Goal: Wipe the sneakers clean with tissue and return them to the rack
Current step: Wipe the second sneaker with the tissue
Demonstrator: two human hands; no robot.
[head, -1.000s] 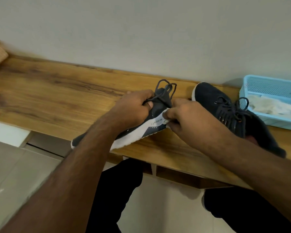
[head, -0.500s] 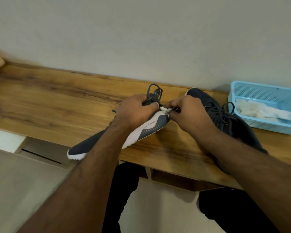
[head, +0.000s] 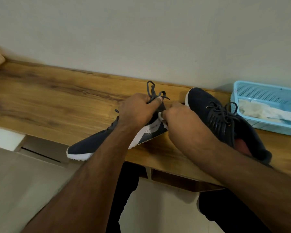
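Navy sneaker in left hand grip, right hand pinching tissue (mostly hidden), heel obscured

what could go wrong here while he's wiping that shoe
1. The dark sneaker with the white sole sticks out past the edge of the wooden shelf top; if the left hand loosens, it could tip to the floor.
2. The small white tissue wad pinched by the right hand could snag on the grey laces and tear.
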